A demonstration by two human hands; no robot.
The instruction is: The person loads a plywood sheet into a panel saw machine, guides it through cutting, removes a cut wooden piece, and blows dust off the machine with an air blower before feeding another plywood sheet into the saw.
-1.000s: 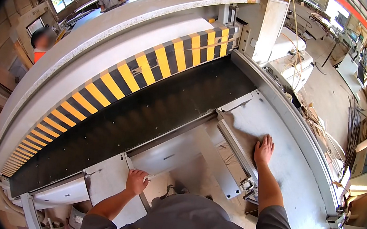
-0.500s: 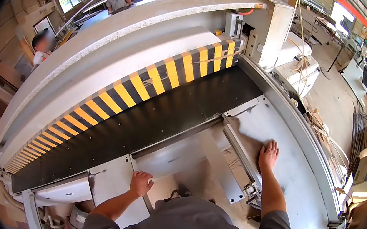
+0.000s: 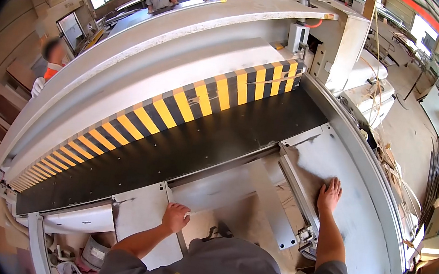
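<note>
the right hand (image 3: 329, 195) lies open and palm down on the wide grey counter (image 3: 364, 231), its fingers slightly spread, holding nothing; the left hand (image 3: 175, 218) is loosely curled at the inner edge of the smaller grey panel (image 3: 144, 216), and whether it grips anything i cannot tell; the black bed (image 3: 173, 158) runs beyond both, below the yellow-and-black striped bar (image 3: 182, 105)
</note>
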